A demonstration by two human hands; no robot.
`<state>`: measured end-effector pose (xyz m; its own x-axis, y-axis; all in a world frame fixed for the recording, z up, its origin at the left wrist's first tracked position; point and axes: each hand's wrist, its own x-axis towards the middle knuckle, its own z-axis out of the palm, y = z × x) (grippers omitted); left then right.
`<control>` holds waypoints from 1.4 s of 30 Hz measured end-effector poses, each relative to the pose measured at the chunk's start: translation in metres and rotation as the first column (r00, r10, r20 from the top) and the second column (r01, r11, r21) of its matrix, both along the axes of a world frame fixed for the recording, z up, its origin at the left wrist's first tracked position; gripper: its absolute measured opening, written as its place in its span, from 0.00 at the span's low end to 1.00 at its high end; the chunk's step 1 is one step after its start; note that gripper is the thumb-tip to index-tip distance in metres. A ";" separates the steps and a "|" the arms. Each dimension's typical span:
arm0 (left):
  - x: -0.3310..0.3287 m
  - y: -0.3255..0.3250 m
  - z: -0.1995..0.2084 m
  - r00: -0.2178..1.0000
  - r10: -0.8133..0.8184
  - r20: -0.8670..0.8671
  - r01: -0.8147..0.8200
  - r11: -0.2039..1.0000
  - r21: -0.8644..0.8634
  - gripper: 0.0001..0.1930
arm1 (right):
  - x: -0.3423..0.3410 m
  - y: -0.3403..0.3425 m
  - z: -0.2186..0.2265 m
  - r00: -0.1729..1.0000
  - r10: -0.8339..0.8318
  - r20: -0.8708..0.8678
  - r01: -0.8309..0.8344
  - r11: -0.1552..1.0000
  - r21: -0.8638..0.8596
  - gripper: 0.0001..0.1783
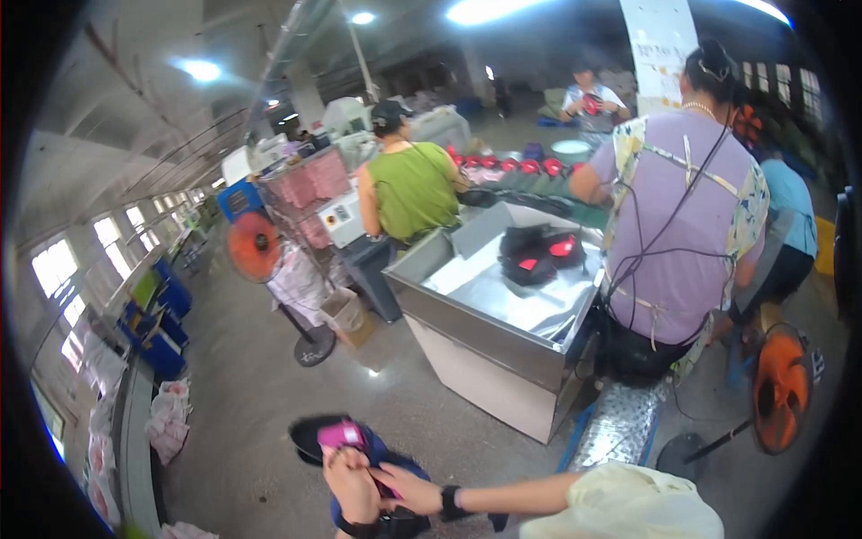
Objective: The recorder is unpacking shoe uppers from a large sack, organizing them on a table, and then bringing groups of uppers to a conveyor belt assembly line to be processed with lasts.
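Note:
At the lower middle, a bundle of dark navy and black pieces with a bright magenta patch is in front of me; its exact kind cannot be made out. My left hand is closed at the magenta part, fingers bunched. From the right my right hand reaches across with its fingertips against the same bundle, beside the left hand. A strip of magenta shows beneath its fingers. Both wrists wear black bands. The hands hide much of the bundle, and motion blurs it.
Ahead stands a metal-lined bin with black and red pieces. A person in purple sits to its right, one in green behind it. Orange fans stand on both sides. A cardboard box sits on the floor.

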<state>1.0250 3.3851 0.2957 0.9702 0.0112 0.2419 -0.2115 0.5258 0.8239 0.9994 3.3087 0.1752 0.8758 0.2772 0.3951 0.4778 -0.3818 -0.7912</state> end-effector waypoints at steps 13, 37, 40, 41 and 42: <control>0.233 -0.245 0.235 0.663 -0.383 0.643 0.164 0.912 0.375 0.17 | 0.248 -0.327 0.243 0.845 -0.344 0.410 0.146 0.886 0.440 0.09; 0.693 -0.419 -0.058 0.037 -0.808 -0.588 0.588 -0.458 0.666 0.10 | 0.158 -0.456 0.024 0.180 -0.761 -0.623 0.428 0.630 -0.647 0.13; 0.669 -0.437 -0.053 0.091 -0.798 -0.596 0.334 -0.539 0.773 0.10 | 0.151 -0.448 0.042 0.137 -0.835 -0.532 0.515 0.519 -0.682 0.15; 0.664 -0.439 -0.039 0.099 -0.828 -0.552 0.206 -0.525 0.826 0.10 | 0.159 -0.447 0.076 0.056 -0.841 -0.538 0.491 0.492 -0.719 0.15; 0.654 -0.440 -0.023 0.118 -0.812 -0.572 0.208 -0.543 0.814 0.10 | 0.158 -0.443 0.096 0.052 -0.880 -0.472 0.542 0.422 -0.727 0.17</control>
